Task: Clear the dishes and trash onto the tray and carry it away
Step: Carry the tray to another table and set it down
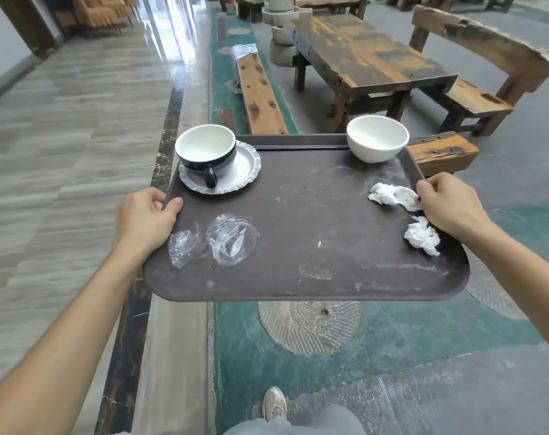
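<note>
I hold a dark brown tray (314, 221) in the air above the floor. My left hand (146, 218) grips its left edge, thumb on top. My right hand (449, 205) grips its right edge. At the tray's far left a dark cup with a white inside (205, 150) stands on a scalloped white saucer (241, 174). A white bowl (377, 138) sits at the far right corner. Crumpled clear plastic (230, 240) lies near my left hand, with a smaller piece (182, 246) beside it. Two crumpled white tissues (394, 196) (422, 235) lie by my right hand.
A worn wooden table (367, 54) stands ahead on the right, with a long bench (260, 95) to its left and a backed bench (480, 67) to its right. A low wooden stool (443, 152) is just beyond the tray. Grey wood-look floor (72, 120) stretches on the left. My shoe (274, 403) shows below.
</note>
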Motion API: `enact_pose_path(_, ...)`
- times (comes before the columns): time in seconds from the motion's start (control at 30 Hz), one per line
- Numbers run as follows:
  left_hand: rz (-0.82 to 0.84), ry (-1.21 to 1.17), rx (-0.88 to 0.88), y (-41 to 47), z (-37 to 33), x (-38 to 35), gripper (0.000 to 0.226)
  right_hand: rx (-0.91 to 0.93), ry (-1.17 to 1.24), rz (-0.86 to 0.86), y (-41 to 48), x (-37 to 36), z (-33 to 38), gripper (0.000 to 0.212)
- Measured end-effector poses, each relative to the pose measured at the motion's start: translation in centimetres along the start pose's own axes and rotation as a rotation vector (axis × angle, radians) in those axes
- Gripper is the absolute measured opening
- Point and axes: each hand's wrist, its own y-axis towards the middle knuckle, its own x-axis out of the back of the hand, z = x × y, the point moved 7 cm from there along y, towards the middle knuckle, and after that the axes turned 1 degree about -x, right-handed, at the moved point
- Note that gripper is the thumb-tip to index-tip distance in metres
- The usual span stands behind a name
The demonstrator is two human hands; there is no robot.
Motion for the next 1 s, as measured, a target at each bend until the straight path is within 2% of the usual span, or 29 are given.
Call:
enact_pose_path(0.43, 0.059, -0.016, 0.023, 15.6, -0.8, -8.1, 0.028, -0.033, 0.003, 0.002, 15.3, -4.9, 2.9, 0.041)
enact_pose_path(1.0, 0.018, 0.007, 0.023, 37.0, -10.9, -21.7, 0.029, 0.016, -0.004, -0.010, 43.2, -7.5, 3.2, 0.042)
